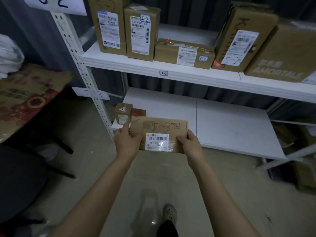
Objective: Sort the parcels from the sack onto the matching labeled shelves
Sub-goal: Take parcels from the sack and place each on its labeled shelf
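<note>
**Operator A:** Status of the hands?

**Operator B:** I read the left hand (pixel 127 142) grasping the left end of a flat box (pixel 160 129), thumb on top. The right hand (pixel 189 144) grasps the right end the same way. Neither is released.

**Operator A:** Box position?

**Operator B:** Held level over the front edge of the lower shelf (pixel 230 130). I cannot tell whether it touches the shelf board. "5-3" is handwritten on its top, above a barcode label (pixel 157 141).

**Operator A:** Shelf markings?

**Operator B:** A paper tag (pixel 93 94) on the upright (pixel 80 65) beside the lower shelf reads "5-3". The upper shelf (pixel 119 63) carries a "5-2" sticker (pixel 163 73) and a row of boxes (pixel 140 31). A small box (pixel 123 113) stands at the lower shelf's left end, just beside the left hand.
</note>
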